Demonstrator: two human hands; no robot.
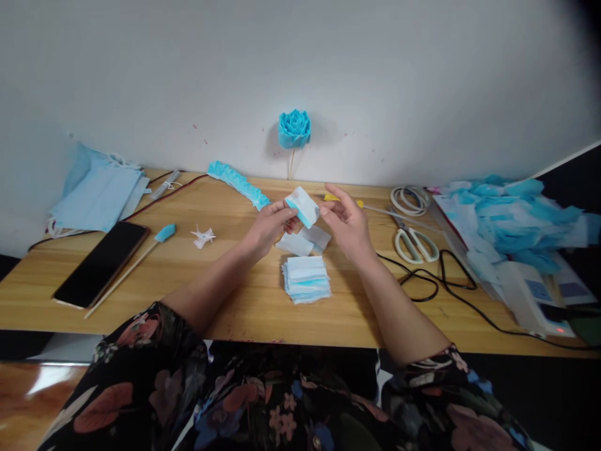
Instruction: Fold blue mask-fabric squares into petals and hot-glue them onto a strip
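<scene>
A small blue-and-white piece of mask fabric (pixel 303 207) is held up above the table, its blue edge folded over the white side. My left hand (pixel 272 222) pinches its left end between thumb and fingers. At its right corner, my right hand (pixel 345 219) grips with the thumb and bent fingers, the index finger raised. Loose pale pieces (pixel 303 243) lie just below the hands. Closer to me sits a stack of cut mask pieces (pixel 307 279). A pleated blue strip (pixel 238 183) stretches out behind my left hand.
A blue fabric rose (pixel 294 129) on a stick stands against the wall. To the left lie masks (pixel 98 194), a phone (pixel 103 263) and a blue-tipped stick (pixel 126 269). On the right are scissors (pixel 413 241), a black cable (pixel 441 285) and a heap of blue scraps (pixel 511 213).
</scene>
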